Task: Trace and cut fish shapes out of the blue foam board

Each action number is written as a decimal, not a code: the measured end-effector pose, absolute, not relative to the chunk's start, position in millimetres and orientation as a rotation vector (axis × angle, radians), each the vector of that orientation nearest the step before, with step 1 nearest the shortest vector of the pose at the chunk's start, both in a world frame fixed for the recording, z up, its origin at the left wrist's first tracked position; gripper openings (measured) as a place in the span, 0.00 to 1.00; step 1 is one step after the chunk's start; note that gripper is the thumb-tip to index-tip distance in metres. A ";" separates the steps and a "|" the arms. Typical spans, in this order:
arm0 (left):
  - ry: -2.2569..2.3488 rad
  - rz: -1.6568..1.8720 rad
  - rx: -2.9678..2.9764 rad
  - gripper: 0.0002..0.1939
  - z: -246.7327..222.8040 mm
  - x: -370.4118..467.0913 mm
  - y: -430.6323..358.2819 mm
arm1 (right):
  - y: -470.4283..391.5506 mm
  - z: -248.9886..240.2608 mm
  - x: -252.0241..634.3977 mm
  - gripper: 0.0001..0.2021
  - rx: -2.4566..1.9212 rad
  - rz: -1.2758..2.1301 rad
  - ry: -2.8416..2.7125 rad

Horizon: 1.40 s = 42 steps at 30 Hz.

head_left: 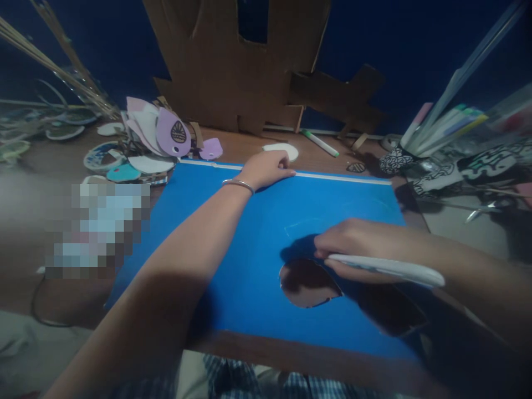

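Blue sheet (249, 249), likely light, best held by its edges: right hand (347, 241) grips white tool (394, 268); left hand (267, 168) curls, hold unclear.

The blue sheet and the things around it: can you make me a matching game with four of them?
1. left hand
2. right hand
3. bangle
4. lone marker

A. silver and ring-shaped
B. holding a white tool
C. lying on the table
D. at the far edge of the sheet

Pairs: 1-D, 2-B, 3-A, 4-C
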<state>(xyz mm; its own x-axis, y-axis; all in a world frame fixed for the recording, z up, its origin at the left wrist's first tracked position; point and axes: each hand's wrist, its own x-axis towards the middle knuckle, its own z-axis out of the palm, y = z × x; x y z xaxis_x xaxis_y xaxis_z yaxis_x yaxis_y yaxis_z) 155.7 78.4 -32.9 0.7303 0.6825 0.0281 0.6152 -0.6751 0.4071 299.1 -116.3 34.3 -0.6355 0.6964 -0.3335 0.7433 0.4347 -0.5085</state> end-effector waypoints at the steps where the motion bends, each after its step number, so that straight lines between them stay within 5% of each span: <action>1: 1.000 0.251 2.560 0.16 -33.1 155.8 78.6 | -115.9 34.3 299.4 0.06 1.299 -0.973 2.596; 20: 0.997 0.255 2.569 0.16 -35.5 156.0 80.8 | -113.0 39.2 306.8 0.08 1.244 -1.086 2.527; 28: 1.009 0.224 2.551 0.16 -33.1 156.7 80.8 | -135.6 5.5 328.5 0.10 1.279 -1.180 2.885; 34: 1.000 0.248 2.564 0.16 -33.7 156.3 81.4 | -163.1 -27.5 348.0 0.09 1.771 -1.656 3.054; 42: 0.992 0.258 2.569 0.17 -34.1 156.0 82.1 | -158.0 -21.6 335.4 0.07 2.183 -2.123 2.370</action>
